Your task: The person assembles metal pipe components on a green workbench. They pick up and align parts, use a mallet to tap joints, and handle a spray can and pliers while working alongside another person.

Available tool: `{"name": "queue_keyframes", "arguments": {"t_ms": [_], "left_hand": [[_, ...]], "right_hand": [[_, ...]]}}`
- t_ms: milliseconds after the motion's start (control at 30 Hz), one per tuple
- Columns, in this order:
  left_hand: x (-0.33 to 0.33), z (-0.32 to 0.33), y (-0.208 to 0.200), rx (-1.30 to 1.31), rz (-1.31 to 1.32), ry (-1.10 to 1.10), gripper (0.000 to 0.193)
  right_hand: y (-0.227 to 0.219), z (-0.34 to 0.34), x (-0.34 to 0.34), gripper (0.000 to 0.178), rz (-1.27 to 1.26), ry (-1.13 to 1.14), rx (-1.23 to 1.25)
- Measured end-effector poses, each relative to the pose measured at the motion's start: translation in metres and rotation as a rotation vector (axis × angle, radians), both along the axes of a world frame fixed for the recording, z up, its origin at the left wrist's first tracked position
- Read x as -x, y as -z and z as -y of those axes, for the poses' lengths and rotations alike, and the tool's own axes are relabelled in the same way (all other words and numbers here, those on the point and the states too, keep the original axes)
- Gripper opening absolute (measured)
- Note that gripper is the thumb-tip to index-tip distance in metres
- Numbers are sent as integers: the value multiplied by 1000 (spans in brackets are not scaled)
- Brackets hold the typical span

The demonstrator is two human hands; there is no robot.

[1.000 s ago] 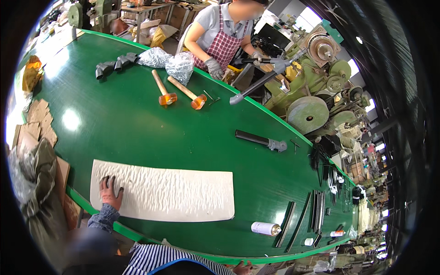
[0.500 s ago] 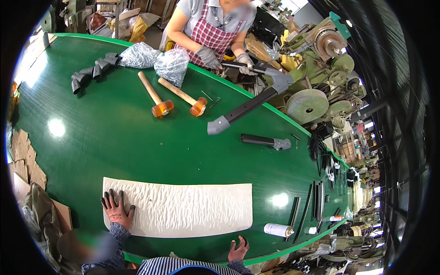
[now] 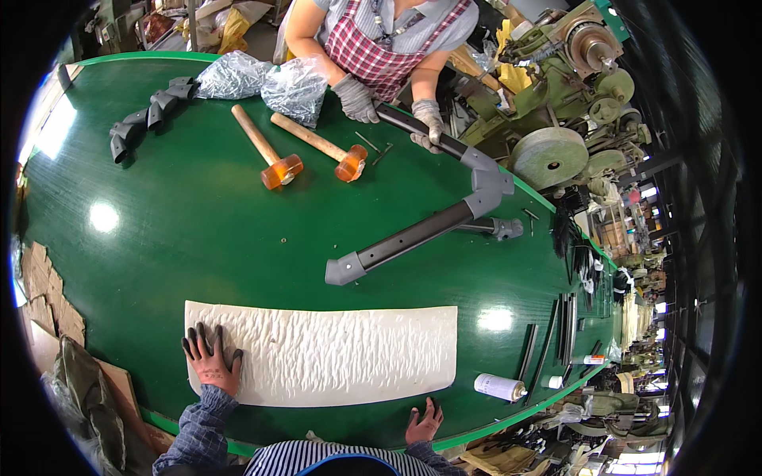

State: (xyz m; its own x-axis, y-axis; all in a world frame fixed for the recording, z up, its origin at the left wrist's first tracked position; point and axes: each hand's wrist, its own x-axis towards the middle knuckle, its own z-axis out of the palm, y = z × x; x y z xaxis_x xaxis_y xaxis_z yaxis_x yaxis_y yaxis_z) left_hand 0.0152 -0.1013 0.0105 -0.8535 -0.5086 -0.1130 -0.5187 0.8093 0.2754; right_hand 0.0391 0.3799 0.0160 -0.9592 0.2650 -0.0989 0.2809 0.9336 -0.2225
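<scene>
A white rectangular sheet with a rippled surface (image 3: 341, 353) lies in front of me on the green table (image 3: 182, 238). My left hand (image 3: 212, 366), in a glove with dark fingertips, rests flat with spread fingers on the sheet's left end. My right hand (image 3: 425, 422), also in a dark-tipped glove, is at the table's near edge, just below the sheet's lower right corner. Its fingers are apart and nothing is in them. Across the table, a co-worker's gloved hands (image 3: 397, 111) hold a bent black tube frame with grey joints (image 3: 425, 226).
Two mallets (image 3: 282, 171) with wooden handles lie beyond the sheet, near clear bags of metal parts (image 3: 294, 91). Black fittings (image 3: 151, 117) are at far left. A spray can (image 3: 498, 387) and black strips (image 3: 565, 329) lie to the right. Cardboard (image 3: 55, 293) is at the left edge.
The co-worker's tube frame has swung nearer to me, its free end now lower and overlapping a short black tube. My view has shifted slightly; my hands stay about where they were.
</scene>
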Motion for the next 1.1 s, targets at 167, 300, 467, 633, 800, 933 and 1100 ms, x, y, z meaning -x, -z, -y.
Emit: {"name": "queue_keyframes", "arguments": {"t_ms": [167, 300, 467, 633, 800, 933, 1100], "left_hand": [[0, 0, 2, 8, -7, 14, 80], [-1, 0, 2, 12, -15, 19, 80], [0, 0, 2, 20, -18, 15, 79], [-1, -1, 3, 24, -21, 27, 78], [-1, -1, 4, 28, -12, 27, 78], [0, -1, 4, 31, 21, 24, 79], [0, -1, 2, 20, 46, 19, 80]], "right_hand": [[-2, 2, 0, 49, 2, 0, -6], [-1, 1, -1, 49, 2, 2, -8], [3, -1, -1, 50, -44, -41, -3], [5, -2, -3, 50, -60, -43, -12], [5, 0, -4, 50, -50, -15, -43], [6, 1, -4, 50, -51, -13, -46], [8, -1, -5, 51, -47, -13, -64]]}}
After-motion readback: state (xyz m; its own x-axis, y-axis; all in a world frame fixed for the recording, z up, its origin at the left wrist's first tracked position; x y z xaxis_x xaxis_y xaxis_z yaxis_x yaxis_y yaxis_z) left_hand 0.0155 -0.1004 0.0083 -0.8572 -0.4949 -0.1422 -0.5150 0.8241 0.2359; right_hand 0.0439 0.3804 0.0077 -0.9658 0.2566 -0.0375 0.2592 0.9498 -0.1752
